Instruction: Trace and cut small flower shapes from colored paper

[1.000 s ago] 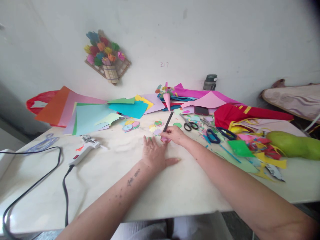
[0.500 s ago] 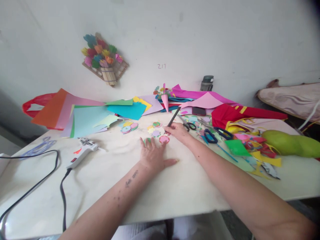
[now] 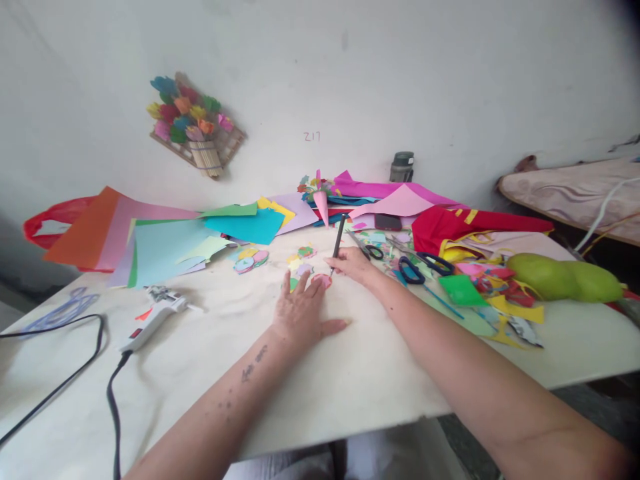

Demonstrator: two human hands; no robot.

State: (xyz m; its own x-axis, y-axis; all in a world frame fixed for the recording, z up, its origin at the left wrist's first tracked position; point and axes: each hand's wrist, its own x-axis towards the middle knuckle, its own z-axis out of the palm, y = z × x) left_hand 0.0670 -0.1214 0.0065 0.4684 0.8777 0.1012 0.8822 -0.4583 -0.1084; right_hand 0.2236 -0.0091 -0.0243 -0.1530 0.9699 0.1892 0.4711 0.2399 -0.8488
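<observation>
My left hand point(image 3: 303, 308) lies flat on the white table with its fingers spread. Its fingertips rest on a small pink paper flower cut-out point(image 3: 325, 281) with a darker pink edge. In my right hand point(image 3: 355, 265) is a slim black pen point(image 3: 339, 235), pinched near its lower end. The pen stands nearly upright, its tip at the right edge of the pink cut-out; whether it touches the paper I cannot tell. A green cut-out point(image 3: 293, 285) shows partly under my left fingers. Just beyond lie more flower cut-outs point(image 3: 306, 252) in yellow, green and lilac.
At left sits a glue gun point(image 3: 155, 320) with a black cord. Coloured paper sheets point(image 3: 170, 240) spread across the back, near a pink paper cone point(image 3: 321, 205). Scissors point(image 3: 411, 270), paper scraps point(image 3: 505, 287) and a green gourd-like object point(image 3: 560, 277) lie right. A bottle point(image 3: 402, 167) stands behind.
The pen has swung more upright, and its tip has come to the pink cut-out's right edge. My left hand stays on the cut-out. The whole view has shifted slightly.
</observation>
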